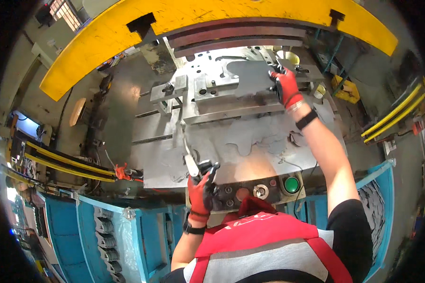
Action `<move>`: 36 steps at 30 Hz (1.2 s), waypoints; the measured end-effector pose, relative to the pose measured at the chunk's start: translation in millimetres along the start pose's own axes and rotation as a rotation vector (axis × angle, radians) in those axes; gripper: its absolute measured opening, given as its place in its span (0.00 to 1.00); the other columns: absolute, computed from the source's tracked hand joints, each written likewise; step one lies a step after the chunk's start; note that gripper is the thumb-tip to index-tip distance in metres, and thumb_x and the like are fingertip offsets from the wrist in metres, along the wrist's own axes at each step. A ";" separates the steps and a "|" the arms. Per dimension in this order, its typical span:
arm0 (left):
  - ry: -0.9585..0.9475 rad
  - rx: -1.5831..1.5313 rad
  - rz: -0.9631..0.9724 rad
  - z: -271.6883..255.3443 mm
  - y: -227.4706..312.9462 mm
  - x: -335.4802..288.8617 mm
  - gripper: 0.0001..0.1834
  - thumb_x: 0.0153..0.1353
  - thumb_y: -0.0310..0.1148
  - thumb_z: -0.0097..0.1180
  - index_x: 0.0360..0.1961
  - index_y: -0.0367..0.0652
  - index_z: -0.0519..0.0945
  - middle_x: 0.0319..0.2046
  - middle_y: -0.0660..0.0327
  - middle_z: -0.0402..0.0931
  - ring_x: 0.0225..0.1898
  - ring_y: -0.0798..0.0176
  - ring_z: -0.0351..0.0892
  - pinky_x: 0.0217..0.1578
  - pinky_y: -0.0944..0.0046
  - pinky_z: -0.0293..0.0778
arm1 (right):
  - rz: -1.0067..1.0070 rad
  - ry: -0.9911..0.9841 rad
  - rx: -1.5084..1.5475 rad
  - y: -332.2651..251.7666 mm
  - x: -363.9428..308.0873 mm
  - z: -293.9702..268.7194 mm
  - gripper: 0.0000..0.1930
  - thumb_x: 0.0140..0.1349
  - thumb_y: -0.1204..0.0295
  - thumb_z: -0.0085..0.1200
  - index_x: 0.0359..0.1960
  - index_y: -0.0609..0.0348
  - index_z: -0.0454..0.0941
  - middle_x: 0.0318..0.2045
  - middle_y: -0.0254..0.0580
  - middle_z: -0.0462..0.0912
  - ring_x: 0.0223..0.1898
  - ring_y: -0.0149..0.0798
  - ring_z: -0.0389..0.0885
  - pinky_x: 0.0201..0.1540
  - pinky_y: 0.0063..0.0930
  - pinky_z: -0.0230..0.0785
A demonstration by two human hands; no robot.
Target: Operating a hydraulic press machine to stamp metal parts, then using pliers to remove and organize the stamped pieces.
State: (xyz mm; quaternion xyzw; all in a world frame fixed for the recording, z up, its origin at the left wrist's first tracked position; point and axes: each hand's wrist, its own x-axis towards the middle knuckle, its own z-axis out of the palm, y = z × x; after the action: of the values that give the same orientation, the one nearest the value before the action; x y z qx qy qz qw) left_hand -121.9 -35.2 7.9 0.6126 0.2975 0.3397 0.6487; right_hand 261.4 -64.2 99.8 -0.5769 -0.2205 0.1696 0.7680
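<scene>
My right hand (285, 87), in a red and black glove, reaches over the steel die (222, 113). Its fingers close on the right edge of a flat dark grey metal sheet (252, 78) with a curved cutout. The sheet lies over the die face, where I cannot tell whether it rests flat. Close to the table's front edge, my left hand (203, 191), gloved alike, is closed around a white-handled tool (191, 166). The tool's thin shaft points away from me toward the die; its tip is hard to make out.
A thick yellow beam (250, 14) of the press spans the far side. Below the steel table (153, 162) sits a control panel (241, 191) with a large green button (292, 184). Blue racks (66, 221) with stacked metal parts (106, 240) flank me. Yellow rails (392, 113) stand right.
</scene>
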 end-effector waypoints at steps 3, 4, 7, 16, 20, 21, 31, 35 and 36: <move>0.005 0.217 -0.037 -20.4 31.4 -25.1 0.16 0.55 0.25 0.50 0.46 0.38 0.77 0.40 0.60 0.73 0.40 0.64 0.73 0.37 0.69 0.71 | -0.081 0.013 -0.162 19.9 56.8 11.5 0.07 0.51 0.73 0.55 0.32 0.60 0.77 0.23 0.31 0.75 0.22 0.27 0.71 0.21 0.23 0.66; 0.039 0.624 0.239 -37.0 12.6 -27.6 0.17 0.57 0.27 0.46 0.49 0.38 0.75 0.43 0.61 0.76 0.39 0.71 0.75 0.40 0.72 0.70 | -0.105 -0.001 -0.180 13.1 62.1 19.0 0.07 0.52 0.72 0.54 0.33 0.59 0.76 0.22 0.30 0.74 0.20 0.26 0.70 0.22 0.21 0.65; 0.203 0.466 0.163 -54.7 9.0 -42.3 0.15 0.55 0.23 0.48 0.45 0.37 0.77 0.45 0.56 0.73 0.45 0.63 0.75 0.47 0.67 0.70 | -0.106 0.026 -0.253 49.2 114.8 22.0 0.07 0.52 0.74 0.53 0.33 0.61 0.77 0.23 0.32 0.76 0.22 0.28 0.70 0.25 0.24 0.65; 0.479 -0.135 -0.108 -77.6 17.0 -55.6 0.14 0.58 0.25 0.48 0.46 0.40 0.73 0.34 0.63 0.74 0.19 0.76 0.68 0.18 0.77 0.66 | -0.178 0.114 -1.085 76.2 151.7 33.5 0.19 0.46 0.64 0.60 0.38 0.63 0.78 0.26 0.50 0.81 0.30 0.48 0.79 0.36 0.34 0.70; 0.689 -0.211 -0.148 -74.6 15.0 -49.4 0.11 0.59 0.27 0.50 0.44 0.41 0.72 0.23 0.66 0.71 0.16 0.76 0.64 0.16 0.76 0.62 | -0.627 0.102 -1.363 46.8 94.8 48.1 0.21 0.46 0.61 0.59 0.42 0.57 0.78 0.38 0.55 0.78 0.41 0.53 0.76 0.45 0.36 0.68; 0.677 -0.201 -0.123 -81.8 2.5 -50.1 0.11 0.58 0.27 0.50 0.44 0.41 0.72 0.21 0.67 0.70 0.16 0.77 0.64 0.16 0.76 0.61 | -0.563 0.021 -1.216 38.0 79.1 46.3 0.18 0.49 0.60 0.56 0.41 0.52 0.79 0.44 0.53 0.75 0.47 0.52 0.71 0.52 0.41 0.63; 0.840 0.177 -0.270 -149.4 -147.8 -87.6 0.22 0.51 0.34 0.62 0.45 0.36 0.71 0.36 0.61 0.74 0.32 0.64 0.71 0.34 0.64 0.69 | -0.080 0.395 -0.679 55.0 -219.2 -149.5 0.13 0.59 0.71 0.51 0.44 0.60 0.76 0.48 0.44 0.70 0.45 0.37 0.72 0.46 0.29 0.65; 0.508 0.144 -0.452 -140.4 -178.2 -78.9 0.22 0.50 0.40 0.63 0.39 0.32 0.74 0.31 0.56 0.75 0.30 0.63 0.73 0.34 0.60 0.70 | 0.355 0.442 -0.732 176.9 -312.5 -262.5 0.21 0.56 0.67 0.54 0.50 0.64 0.70 0.49 0.51 0.72 0.49 0.44 0.70 0.52 0.32 0.62; 0.372 0.444 -0.404 -146.3 -198.0 -84.7 0.27 0.48 0.43 0.64 0.42 0.33 0.71 0.30 0.55 0.75 0.29 0.62 0.73 0.32 0.60 0.70 | 0.499 0.327 -0.543 211.0 -325.0 -277.0 0.25 0.55 0.66 0.56 0.53 0.66 0.67 0.49 0.48 0.72 0.50 0.41 0.70 0.52 0.29 0.62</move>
State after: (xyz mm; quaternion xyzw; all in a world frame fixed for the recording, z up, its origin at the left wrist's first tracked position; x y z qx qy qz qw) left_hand -274.4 -20.4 -202.7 0.5952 0.5924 0.2372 0.4884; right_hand 133.4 -397.8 -215.1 -0.8140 0.0149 0.1925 0.5479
